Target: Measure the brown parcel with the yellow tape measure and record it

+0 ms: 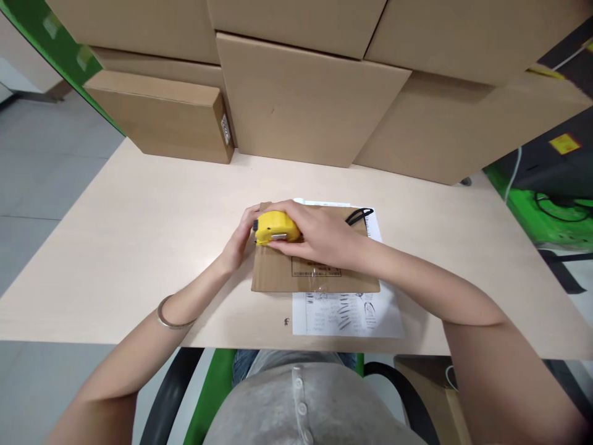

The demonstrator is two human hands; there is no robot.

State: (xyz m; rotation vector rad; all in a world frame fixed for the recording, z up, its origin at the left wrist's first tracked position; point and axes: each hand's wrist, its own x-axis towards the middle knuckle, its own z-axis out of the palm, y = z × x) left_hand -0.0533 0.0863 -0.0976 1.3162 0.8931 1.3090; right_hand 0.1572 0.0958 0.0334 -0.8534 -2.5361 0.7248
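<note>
A yellow tape measure [277,227] is gripped in my right hand [319,238], above the left part of a small flat cardboard box [273,272]. A black wrist strap [359,216] shows behind that hand, over the far right of the box. My left hand [239,238] is at the box's left edge, its fingers bent around the far left corner close to the front of the tape measure. Some of its fingertips are hidden behind the tape measure. No drawn-out blade is plainly visible. Under the box lies a printed paper sheet [324,318] with handwritten marks.
Large cardboard boxes [306,105] form a wall along the back of the light wooden table [139,247]. A smaller long box [167,117] stands at the back left. Black equipment and cables [565,207] sit to the right. A chair armrest [169,395] is below the table edge.
</note>
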